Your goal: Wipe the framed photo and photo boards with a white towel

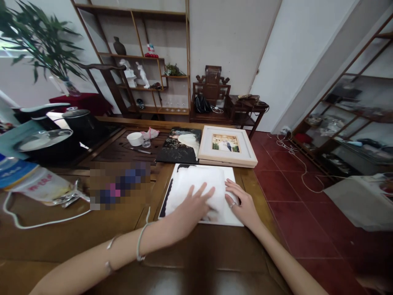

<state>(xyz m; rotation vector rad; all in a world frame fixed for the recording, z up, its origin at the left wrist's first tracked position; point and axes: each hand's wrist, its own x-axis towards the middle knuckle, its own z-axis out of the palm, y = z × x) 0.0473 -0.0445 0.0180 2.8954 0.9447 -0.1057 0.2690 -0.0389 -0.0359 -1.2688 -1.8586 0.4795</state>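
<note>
A flat white-edged panel (pixel 240 220) lies on the wooden table before me, with a ragged black border showing along its left side. Over most of it spreads a soft white sheet (pixel 190 180); paper or cloth, I cannot tell. My left hand (pixel 196 205) rests on this sheet, fingers apart, and a small blurred dark patch shows beside the fingertips. At the panel's right side, my right hand (pixel 241 200) lies with its fingers stretched over the sheet's edge and the white margin. It wears a ring.
Behind the panel are a framed photo (pixel 227 145) and a dark picture board (pixel 179 145). Left of them stand a white bowl (pixel 135 139), a lidded pan (pixel 46 141) and a pot (pixel 76 119). A plastic bag (pixel 39 182) and white cable lie at left. The table's right edge drops to red tiles.
</note>
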